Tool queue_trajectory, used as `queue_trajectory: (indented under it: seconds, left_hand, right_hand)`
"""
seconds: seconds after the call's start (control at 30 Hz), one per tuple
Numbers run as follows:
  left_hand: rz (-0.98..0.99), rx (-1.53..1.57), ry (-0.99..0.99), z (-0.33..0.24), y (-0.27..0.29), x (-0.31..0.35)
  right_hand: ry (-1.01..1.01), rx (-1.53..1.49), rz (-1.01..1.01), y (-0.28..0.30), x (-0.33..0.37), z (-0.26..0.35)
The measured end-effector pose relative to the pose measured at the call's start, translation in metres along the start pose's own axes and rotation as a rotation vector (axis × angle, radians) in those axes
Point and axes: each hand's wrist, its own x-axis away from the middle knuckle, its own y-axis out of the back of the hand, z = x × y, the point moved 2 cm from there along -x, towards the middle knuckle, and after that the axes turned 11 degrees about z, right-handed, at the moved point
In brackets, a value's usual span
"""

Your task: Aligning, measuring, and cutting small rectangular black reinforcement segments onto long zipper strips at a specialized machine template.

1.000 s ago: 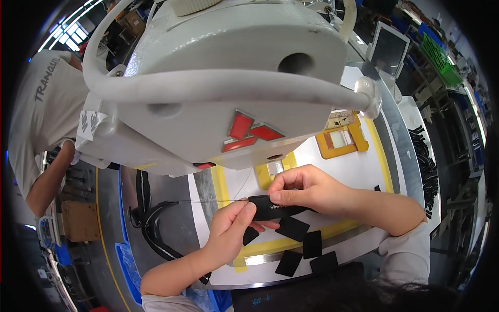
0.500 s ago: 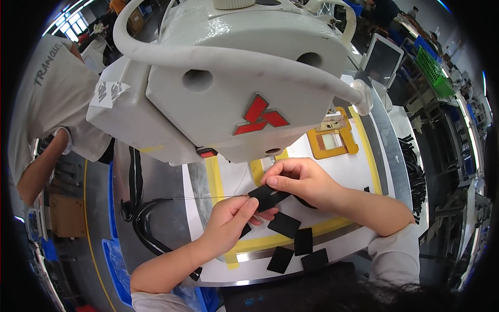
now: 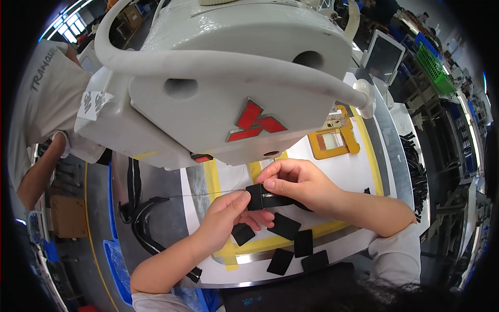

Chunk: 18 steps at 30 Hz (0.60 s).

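Both my hands meet under the machine head at a black zipper strip, whose metal teeth face up beside a dark square end. My left hand pinches that end between thumb and fingers, its other fingers spread below. From above, my right hand grips the strip further along, thumb on top; part of the strip is hidden behind it. Thin threads run from the left-hand end toward more black zipper strips at the left. Black rectangular patches lie loose below my hands, one close to my left fingers.
A large white sewing machine head with a thick tube hangs over the work area. A yellow frame lies at the right of the white, yellow-taped table. A screen stands beyond. A co-worker is at left.
The zipper strip has turned so its teeth show more and it lies more level. My left hand has shifted slightly up and left, uncovering more of the patch beside it.
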Motion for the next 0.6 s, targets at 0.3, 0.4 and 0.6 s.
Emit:
queue_trajectory:
  seconds: [0.3,0.4,0.6]
  left_hand:
    - [0.018,0.205,0.019,-0.0004,0.0022,-0.0013]
    - [0.023,0.231,0.025,-0.0006,0.0033,-0.0007]
    - [0.053,0.26,0.037,0.0019,0.0064,-0.0012]
  right_hand:
    - [0.019,-0.021,-0.047,0.0005,-0.0044,-0.0026]
    - [0.02,-0.03,-0.053,-0.0006,-0.0056,-0.0031]
    - [0.015,-0.032,-0.061,-0.0012,-0.0058,-0.0038]
